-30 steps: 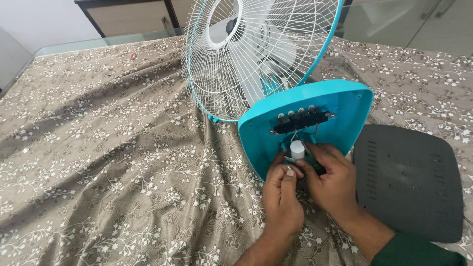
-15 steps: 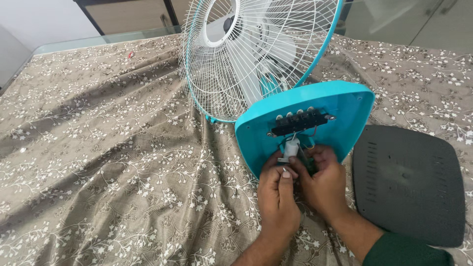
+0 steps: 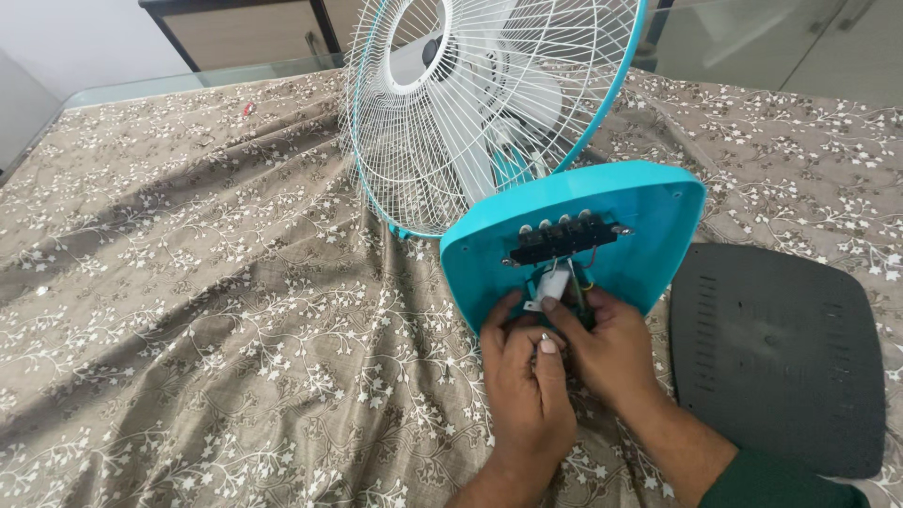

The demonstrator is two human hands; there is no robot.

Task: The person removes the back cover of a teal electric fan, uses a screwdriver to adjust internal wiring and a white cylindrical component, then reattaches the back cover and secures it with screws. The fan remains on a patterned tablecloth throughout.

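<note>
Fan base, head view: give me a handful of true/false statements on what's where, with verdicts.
1. The teal fan base is tipped up so its underside, with a black switch block, faces the camera. True.
2. Both hands are at the small white part inside the base. True: the left hand and right hand meet just below it.
3. The dark grey base cover is fitted onto the base. False: it lies flat on the cloth to the right, off the base.
4. The fan lies on a bare wooden floor. False: it rests on a brown floral cloth.
5. The white wire guard sits behind the base. True.
</note>
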